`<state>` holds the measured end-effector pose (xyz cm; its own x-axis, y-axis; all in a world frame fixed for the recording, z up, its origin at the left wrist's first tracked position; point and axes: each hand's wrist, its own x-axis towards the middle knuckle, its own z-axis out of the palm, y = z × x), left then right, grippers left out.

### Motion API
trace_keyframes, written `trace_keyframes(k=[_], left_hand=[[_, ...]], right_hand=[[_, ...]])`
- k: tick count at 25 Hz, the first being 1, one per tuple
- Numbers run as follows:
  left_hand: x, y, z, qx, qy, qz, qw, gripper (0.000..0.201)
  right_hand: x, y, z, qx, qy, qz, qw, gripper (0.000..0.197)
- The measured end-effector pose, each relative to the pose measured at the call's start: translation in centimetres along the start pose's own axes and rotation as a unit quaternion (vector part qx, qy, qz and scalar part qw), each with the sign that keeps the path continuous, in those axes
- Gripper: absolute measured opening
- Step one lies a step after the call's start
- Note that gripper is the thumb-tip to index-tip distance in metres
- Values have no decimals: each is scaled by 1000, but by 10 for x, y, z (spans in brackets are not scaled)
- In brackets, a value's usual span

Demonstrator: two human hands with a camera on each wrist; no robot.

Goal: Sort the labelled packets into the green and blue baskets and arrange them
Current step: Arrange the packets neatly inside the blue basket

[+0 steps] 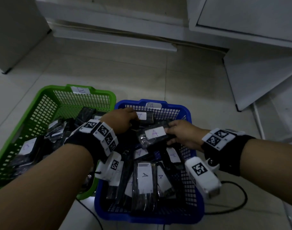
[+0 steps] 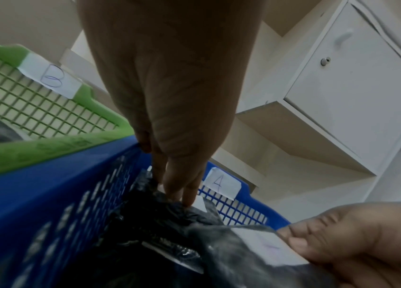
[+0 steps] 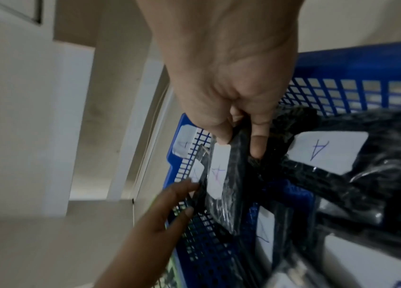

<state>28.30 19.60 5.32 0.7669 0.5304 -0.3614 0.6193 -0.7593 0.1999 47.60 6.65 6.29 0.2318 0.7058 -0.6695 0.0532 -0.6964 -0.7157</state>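
The green basket (image 1: 47, 90), tagged B, stands on the left and the blue basket (image 1: 158, 219), tagged A, on the right; both hold black packets with white labels. My right hand (image 1: 169, 136) pinches one black packet labelled A (image 1: 152, 135) by its end, lifted over the middle of the blue basket; thumb and fingers clamp its edge (image 3: 241, 142). My left hand (image 1: 133, 121) reaches to the blue basket's far wall. Its straight fingers (image 2: 187, 196) touch another black packet (image 1: 145, 116) standing there. Several A packets (image 1: 144, 176) lie flat in the near half.
Both baskets sit side by side, touching, on a pale tiled floor. White cabinets (image 1: 258, 72) stand behind and to the right, and a white unit (image 1: 14, 30) at the far left. A black cable (image 1: 238, 205) loops on the floor right of the blue basket.
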Motion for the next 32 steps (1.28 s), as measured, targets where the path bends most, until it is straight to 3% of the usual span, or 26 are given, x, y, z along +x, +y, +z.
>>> trace_keyframes(k=[3, 8, 12, 15, 17, 19, 21, 22, 24, 27, 29, 32], left_hand=[[-4, -2, 2, 37, -22, 12, 999, 50], [-19, 3, -2, -16, 67, 9, 998, 40], [-29, 6, -4, 22, 14, 0, 1000, 53], [-30, 5, 1, 46, 4, -6, 999, 49], [-30, 5, 6, 72, 15, -8, 997, 42], [-31, 5, 10, 89, 21, -9, 996, 42], [-32, 6, 14, 98, 22, -4, 995, 46], [-32, 6, 15, 102, 21, 0, 995, 48], [-31, 8, 16, 108, 21, 3, 994, 54], [-28, 8, 17, 122, 17, 2, 992, 58], [-27, 8, 18, 137, 5, 4, 991, 58], [-29, 10, 20, 136, -7, 1, 991, 60]], right_hand=[[-3, 0, 6, 36, -22, 37, 998, 14], [-7, 6, 28, 88, 10, 84, 993, 13], [0, 1, 38, 184, 17, 71, 980, 21], [-2, -1, 48, 211, -24, 67, 975, 17], [-5, -1, 51, 83, -20, 45, 995, 21], [-6, -1, 53, -78, -5, 55, 995, 26], [-5, 2, 53, -81, 7, 66, 994, 16], [-6, 8, 53, -107, 3, 38, 994, 20], [-5, 16, 53, -164, -10, -15, 986, 44], [-4, 17, 60, -118, -28, 21, 992, 35], [-6, 19, 66, -188, -38, 28, 981, 26], [-9, 18, 65, -334, -28, 24, 942, 32]])
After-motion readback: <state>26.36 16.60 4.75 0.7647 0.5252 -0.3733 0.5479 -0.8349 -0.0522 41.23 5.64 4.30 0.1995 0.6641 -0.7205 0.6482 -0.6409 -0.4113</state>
